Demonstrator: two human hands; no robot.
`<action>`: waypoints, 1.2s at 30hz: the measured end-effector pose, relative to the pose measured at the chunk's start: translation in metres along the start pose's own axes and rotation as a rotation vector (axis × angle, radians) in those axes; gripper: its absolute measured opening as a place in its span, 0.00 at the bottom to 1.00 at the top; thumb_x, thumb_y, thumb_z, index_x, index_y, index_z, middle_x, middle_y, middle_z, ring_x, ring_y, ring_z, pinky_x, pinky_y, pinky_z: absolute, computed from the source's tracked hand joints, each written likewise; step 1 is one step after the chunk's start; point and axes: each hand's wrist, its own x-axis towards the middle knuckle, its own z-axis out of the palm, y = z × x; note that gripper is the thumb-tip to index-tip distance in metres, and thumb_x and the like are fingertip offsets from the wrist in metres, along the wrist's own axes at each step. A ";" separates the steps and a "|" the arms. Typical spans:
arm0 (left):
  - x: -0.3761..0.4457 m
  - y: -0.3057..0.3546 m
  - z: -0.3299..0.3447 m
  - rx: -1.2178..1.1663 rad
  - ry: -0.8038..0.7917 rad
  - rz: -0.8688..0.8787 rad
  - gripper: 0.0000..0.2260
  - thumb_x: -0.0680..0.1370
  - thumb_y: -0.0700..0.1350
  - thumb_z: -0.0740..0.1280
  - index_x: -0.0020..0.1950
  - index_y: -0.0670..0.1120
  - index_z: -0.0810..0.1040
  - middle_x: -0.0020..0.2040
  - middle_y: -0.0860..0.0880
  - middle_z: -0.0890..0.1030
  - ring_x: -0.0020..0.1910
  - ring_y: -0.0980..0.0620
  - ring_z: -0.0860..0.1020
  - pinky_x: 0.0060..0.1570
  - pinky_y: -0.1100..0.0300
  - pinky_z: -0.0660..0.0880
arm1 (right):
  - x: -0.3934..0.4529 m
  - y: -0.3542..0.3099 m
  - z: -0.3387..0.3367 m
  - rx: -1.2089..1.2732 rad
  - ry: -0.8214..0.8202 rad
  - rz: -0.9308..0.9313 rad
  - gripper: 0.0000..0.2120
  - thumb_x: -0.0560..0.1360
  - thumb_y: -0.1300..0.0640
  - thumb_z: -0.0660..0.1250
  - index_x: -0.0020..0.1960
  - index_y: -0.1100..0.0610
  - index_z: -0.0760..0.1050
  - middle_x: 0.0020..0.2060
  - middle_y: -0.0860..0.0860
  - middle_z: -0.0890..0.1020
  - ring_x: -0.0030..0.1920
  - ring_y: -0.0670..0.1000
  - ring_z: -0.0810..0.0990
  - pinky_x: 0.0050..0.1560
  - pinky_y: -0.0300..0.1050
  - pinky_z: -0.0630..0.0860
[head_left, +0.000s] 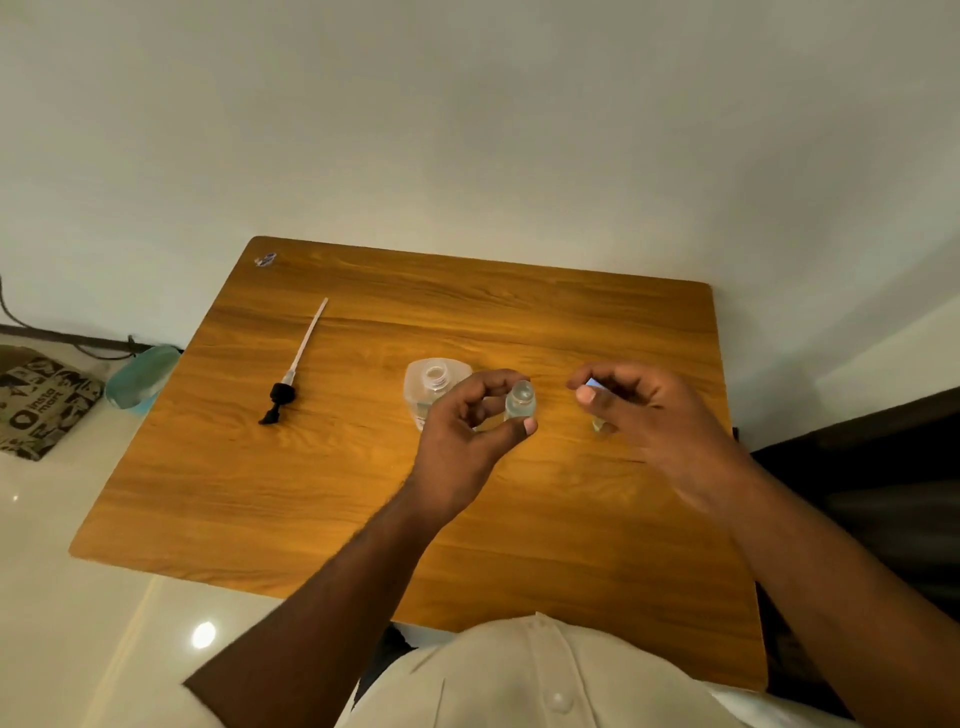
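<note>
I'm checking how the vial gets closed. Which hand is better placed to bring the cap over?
Right, probably. The right hand already pinches the cap just beside the vial, while the left hand grips the vial upright.

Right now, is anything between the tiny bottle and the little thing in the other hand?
Nothing visible. The left hand holds the tiny bottle, the right hand pinches the little pale thing, and only bare table shows between them. The big bottle stands behind the left hand.
</note>
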 end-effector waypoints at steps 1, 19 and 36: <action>0.000 0.001 0.004 -0.006 -0.010 0.005 0.16 0.71 0.32 0.74 0.57 0.43 0.79 0.56 0.44 0.83 0.55 0.48 0.83 0.55 0.49 0.78 | -0.004 -0.008 -0.005 -0.011 0.010 -0.035 0.07 0.71 0.57 0.72 0.49 0.50 0.82 0.45 0.46 0.83 0.47 0.45 0.80 0.46 0.42 0.78; 0.008 0.021 0.026 0.153 -0.110 0.062 0.18 0.69 0.33 0.76 0.55 0.49 0.82 0.48 0.54 0.86 0.52 0.53 0.84 0.52 0.58 0.79 | 0.009 -0.038 -0.015 -0.861 -0.171 -0.531 0.15 0.71 0.60 0.73 0.58 0.54 0.80 0.53 0.50 0.82 0.51 0.46 0.79 0.49 0.40 0.77; 0.014 0.029 0.034 0.180 -0.159 0.090 0.36 0.66 0.34 0.78 0.67 0.59 0.69 0.50 0.52 0.85 0.53 0.58 0.82 0.54 0.63 0.79 | 0.020 -0.069 -0.022 -1.447 -0.181 -0.471 0.21 0.74 0.34 0.56 0.40 0.49 0.75 0.37 0.47 0.74 0.37 0.47 0.75 0.34 0.40 0.67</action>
